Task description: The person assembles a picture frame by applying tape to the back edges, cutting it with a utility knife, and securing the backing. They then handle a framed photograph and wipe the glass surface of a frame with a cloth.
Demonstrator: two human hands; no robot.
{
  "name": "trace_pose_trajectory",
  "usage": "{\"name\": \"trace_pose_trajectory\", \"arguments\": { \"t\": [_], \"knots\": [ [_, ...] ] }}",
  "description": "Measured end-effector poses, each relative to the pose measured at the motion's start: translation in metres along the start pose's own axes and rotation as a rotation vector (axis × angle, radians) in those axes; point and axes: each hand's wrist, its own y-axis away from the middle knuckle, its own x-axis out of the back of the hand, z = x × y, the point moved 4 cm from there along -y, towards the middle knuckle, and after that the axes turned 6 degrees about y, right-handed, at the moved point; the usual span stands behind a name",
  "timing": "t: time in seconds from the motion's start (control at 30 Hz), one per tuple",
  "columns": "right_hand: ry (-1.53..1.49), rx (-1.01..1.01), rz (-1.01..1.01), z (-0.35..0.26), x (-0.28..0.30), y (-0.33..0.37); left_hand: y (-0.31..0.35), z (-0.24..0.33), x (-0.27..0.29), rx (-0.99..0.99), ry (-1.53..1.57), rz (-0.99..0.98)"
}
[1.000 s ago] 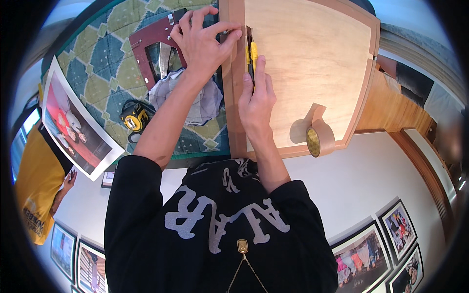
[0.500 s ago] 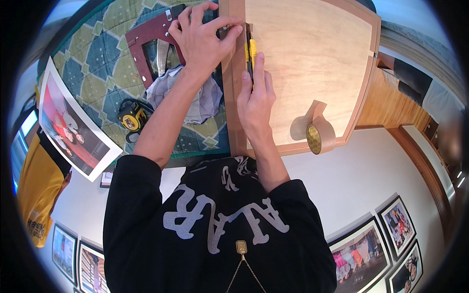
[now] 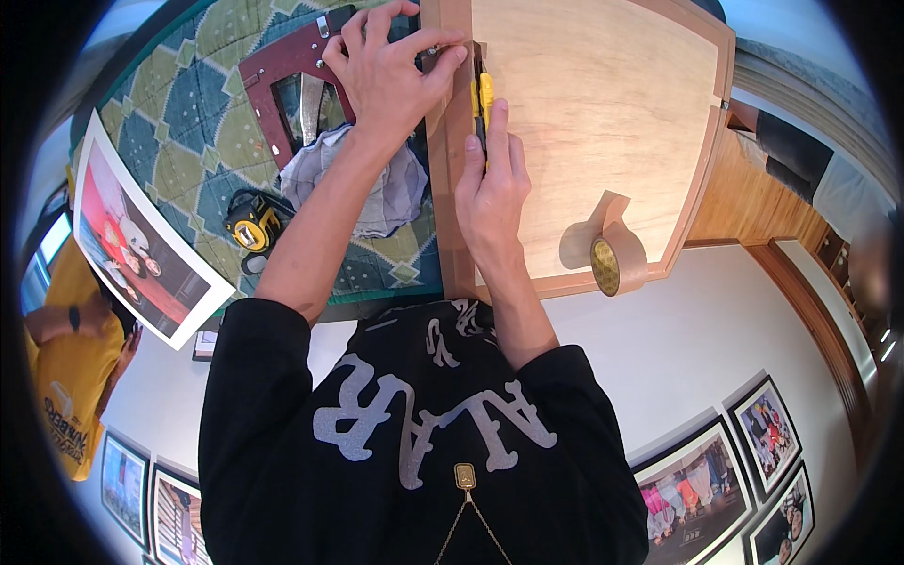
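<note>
A yellow and black utility knife (image 3: pixel 486 92) is gripped in my right hand (image 3: pixel 493 184), its tip end by the brown tape (image 3: pixel 456 188) along the left edge of a wooden backing board (image 3: pixel 593 113). Thumb and index finger of my left hand (image 3: pixel 395 85) come together at that taped edge near the knife's tip; what they pinch is too small to make out. Its other fingers are bent over the end of a dark red staple gun (image 3: pixel 268 99). Below that wrist lies a crumpled light cloth (image 3: pixel 388 202).
A brown tape roll (image 3: pixel 607 266) stands on the board, lower right. At left, a tape measure (image 3: pixel 252 226) and a printed photo (image 3: pixel 141 245) rest on the green quilted cover (image 3: pixel 184 122). Someone in a yellow shirt (image 3: pixel 75 377) is at far left; framed pictures (image 3: pixel 697 485) are lower right.
My right hand and the knife have barely shifted. At far left, the other person's forearm has come into view across the yellow shirt.
</note>
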Motion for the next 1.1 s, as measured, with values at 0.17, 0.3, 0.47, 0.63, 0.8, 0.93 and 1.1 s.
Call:
{"name": "trace_pose_trajectory", "arguments": {
  "t": [0.17, 0.3, 0.47, 0.63, 0.8, 0.93, 1.1],
  "knots": [
    [0.001, -0.022, 0.015, -0.004, 0.000, -0.001, -0.001, 0.001, -0.001, 0.001, -0.022, -0.002],
    [-0.003, -0.054, 0.011, -0.008, -0.002, 0.002, 0.001, -0.001, -0.001, -0.001, -0.007, 0.011],
    [0.026, -0.006, -0.002, -0.008, -0.003, 0.007, -0.008, 0.018, 0.014, 0.129, 0.113, -0.058],
    [0.031, -0.021, -0.012, -0.010, -0.001, 0.014, -0.009, 0.018, 0.015, 0.118, 0.098, -0.065],
    [0.001, -0.042, 0.028, -0.006, 0.000, 0.020, -0.009, 0.019, 0.015, 0.122, 0.112, -0.060],
    [0.084, -0.001, 0.095, 0.006, 0.015, 0.020, -0.007, 0.017, 0.014, 0.115, 0.100, -0.050],
    [0.387, 0.121, 0.089, 0.029, 0.025, 0.014, -0.007, 0.016, 0.013, 0.107, 0.098, -0.043]
  ]
}}
